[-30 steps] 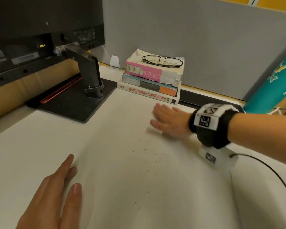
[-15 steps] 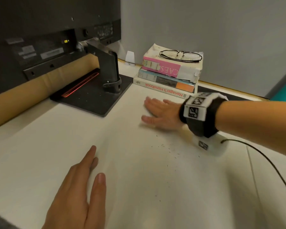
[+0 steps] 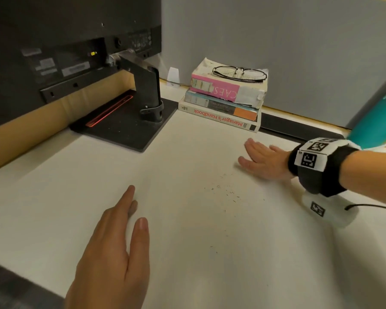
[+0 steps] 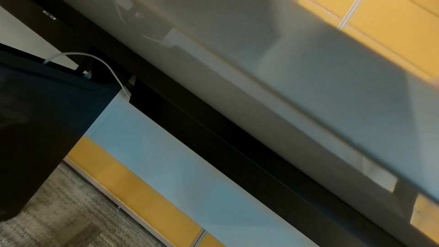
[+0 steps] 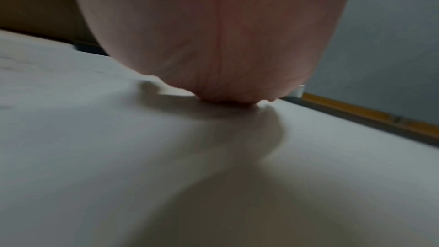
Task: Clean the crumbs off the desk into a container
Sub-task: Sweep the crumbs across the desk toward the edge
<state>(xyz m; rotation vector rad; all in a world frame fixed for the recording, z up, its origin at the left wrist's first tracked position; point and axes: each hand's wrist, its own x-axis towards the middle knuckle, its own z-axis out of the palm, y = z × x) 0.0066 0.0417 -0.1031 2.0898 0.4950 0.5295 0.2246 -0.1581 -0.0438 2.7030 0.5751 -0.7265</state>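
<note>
Small dark crumbs (image 3: 226, 190) lie scattered on the white desk (image 3: 54, 197), between my two hands. My right hand (image 3: 257, 160) rests flat on the desk just beyond and right of the crumbs, fingers straight and pointing left. In the right wrist view the heel of the right hand (image 5: 213, 44) presses on the desk surface (image 5: 118, 157). My left hand (image 3: 118, 246) lies flat near the front edge, fingers straight, left of the crumbs. No container shows in any view.
A stack of three books (image 3: 225, 101) with glasses (image 3: 240, 73) on top stands at the back. A black monitor (image 3: 54, 41) on its stand base (image 3: 125, 128) fills the back left. A teal object (image 3: 374, 112) sits far right. A cable (image 3: 370, 206) trails from my right wrist.
The right hand has slid a little to the right across the desk, away from the monitor base. The left hand shows further into view; the view has shifted.
</note>
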